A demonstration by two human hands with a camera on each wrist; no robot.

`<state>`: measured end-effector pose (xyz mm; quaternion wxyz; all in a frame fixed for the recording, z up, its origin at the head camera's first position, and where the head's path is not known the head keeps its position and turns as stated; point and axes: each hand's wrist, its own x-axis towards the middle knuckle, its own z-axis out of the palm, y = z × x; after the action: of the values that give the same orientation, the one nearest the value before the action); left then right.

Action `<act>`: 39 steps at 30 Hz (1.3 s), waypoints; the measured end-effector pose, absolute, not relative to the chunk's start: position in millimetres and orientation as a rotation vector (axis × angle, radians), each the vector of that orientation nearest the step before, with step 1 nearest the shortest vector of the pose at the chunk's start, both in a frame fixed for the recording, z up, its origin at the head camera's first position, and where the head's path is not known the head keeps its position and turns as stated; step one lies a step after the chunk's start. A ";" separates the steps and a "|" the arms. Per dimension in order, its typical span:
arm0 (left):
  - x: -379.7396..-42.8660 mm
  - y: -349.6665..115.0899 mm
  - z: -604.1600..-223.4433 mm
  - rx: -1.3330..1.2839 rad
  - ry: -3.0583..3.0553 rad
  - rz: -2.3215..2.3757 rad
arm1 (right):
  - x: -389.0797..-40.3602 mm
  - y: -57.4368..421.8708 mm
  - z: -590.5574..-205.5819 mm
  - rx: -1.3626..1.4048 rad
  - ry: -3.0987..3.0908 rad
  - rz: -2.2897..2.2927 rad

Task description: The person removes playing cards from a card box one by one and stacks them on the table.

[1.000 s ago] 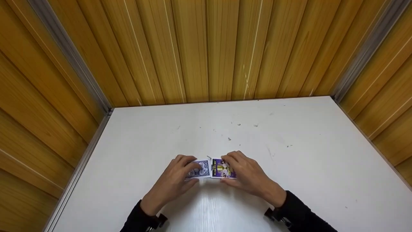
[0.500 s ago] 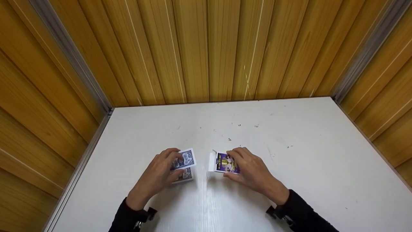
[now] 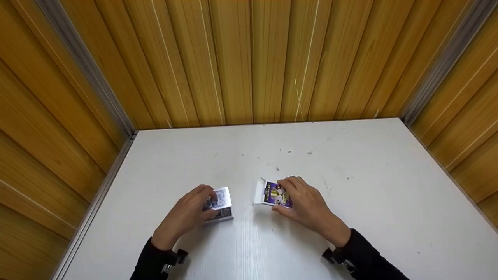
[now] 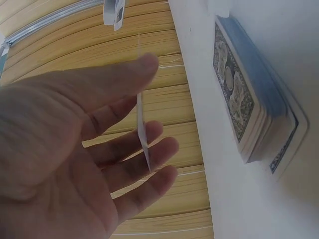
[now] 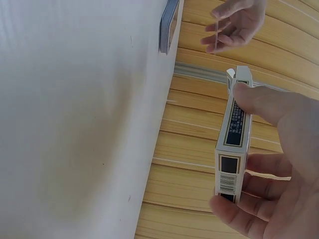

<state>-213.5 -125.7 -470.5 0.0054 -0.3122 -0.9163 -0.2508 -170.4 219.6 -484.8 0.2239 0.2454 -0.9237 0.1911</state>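
My left hand (image 3: 186, 214) pinches a single playing card (image 3: 221, 199) between thumb and fingers. In the left wrist view that card (image 4: 141, 117) shows edge-on, apart from the deck. Just below it, a deck of blue-backed playing cards (image 3: 225, 214) lies face down on the table. A few cards at the deck's bottom (image 4: 286, 149) stick out of line in the left wrist view. To the right, my right hand (image 3: 307, 206) grips a purple card box (image 3: 277, 194) by its long edges, raised off the table. The box's white end flap (image 3: 259, 191) stands open, facing the left hand.
A white table (image 3: 330, 163) with small dark marks spreads under both hands. Yellow wood-look panels (image 3: 249, 62) rise behind it and at both sides, with grey metal posts (image 3: 93, 70) in the corners.
The hands have drawn apart from where card and box met. My left hand went left, then dipped slightly with the card over the deck. The box shifted slightly right and away.
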 end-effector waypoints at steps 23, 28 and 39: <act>-215.7 -117.7 -492.6 -0.966 -3.037 -0.809 | -169.8 217.8 -484.2 0.663 -2.612 0.545; -214.7 -116.2 -494.1 -0.940 -3.066 -0.777 | -169.5 218.2 -484.5 0.675 -2.604 0.544; -211.0 -114.0 -497.3 -0.919 -3.087 -0.679 | -170.0 218.7 -485.4 0.698 -2.586 0.563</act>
<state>-211.0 -114.0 -497.3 -0.0748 -0.2783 -0.9352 -0.2057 -170.0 218.7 -485.4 0.2010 0.2498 -0.9255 0.2014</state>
